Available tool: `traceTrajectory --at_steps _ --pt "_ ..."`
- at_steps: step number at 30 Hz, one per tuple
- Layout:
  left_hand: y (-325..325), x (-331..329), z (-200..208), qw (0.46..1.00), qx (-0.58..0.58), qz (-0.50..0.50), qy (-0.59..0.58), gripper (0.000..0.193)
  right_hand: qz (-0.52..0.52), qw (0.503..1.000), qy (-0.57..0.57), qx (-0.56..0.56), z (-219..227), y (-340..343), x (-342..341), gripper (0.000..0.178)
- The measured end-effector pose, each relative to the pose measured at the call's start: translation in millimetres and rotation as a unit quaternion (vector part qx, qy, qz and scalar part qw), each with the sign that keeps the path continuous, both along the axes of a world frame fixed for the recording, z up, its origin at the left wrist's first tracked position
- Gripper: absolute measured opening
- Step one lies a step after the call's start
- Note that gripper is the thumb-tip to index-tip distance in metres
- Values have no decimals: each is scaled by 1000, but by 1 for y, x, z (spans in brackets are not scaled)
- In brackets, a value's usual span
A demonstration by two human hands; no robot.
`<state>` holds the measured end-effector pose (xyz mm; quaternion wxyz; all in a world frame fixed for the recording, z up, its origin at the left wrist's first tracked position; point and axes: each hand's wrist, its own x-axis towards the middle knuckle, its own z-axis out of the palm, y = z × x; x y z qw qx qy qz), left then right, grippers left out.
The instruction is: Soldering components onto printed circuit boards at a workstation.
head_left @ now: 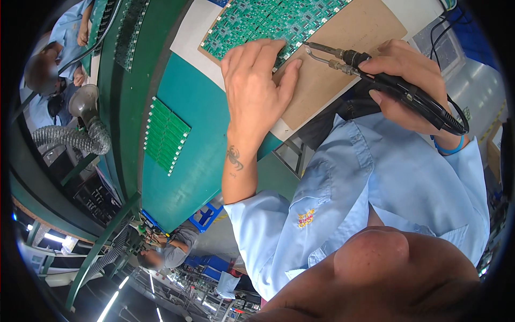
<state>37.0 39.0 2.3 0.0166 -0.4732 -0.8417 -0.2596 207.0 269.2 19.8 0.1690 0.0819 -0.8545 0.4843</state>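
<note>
Green circuit boards [268, 24], joined in a panel dense with small parts, lie on a brown board [343, 53]. My left hand [252, 80] rests over the panel's near edge. Its fingers are bent and pressed down, the thumb is spread apart, and nothing shows between them. What lies under the palm is hidden. My right hand [410, 80] is wrapped round a black soldering iron [407, 96] with a thin metal feed tube [324, 60] alongside its shaft. The iron's tip points left, close to the panel's near edge and just right of my left fingertips.
Another green circuit panel [166, 137] lies on the green mat [196, 107] to the left. Further left stand a fume funnel [84, 101] with a ribbed hose [70, 138], and a co-worker's arm [84, 29]. Black cables [442, 35] hang at the upper right.
</note>
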Motion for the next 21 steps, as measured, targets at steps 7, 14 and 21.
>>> traceTrajectory --at_steps 7,14,21 --pt "-6 -1 1 1000 3 -3 15 17 25 999 -13 -24 0 -10 -3 43" --pt "-7 -1 -3 1000 12 -3 16 18 31 999 -31 -12 -1 -17 -5 41" --pt "-7 -1 -2 1000 9 0 -3 17 29 999 -32 -4 -3 -18 -6 41"
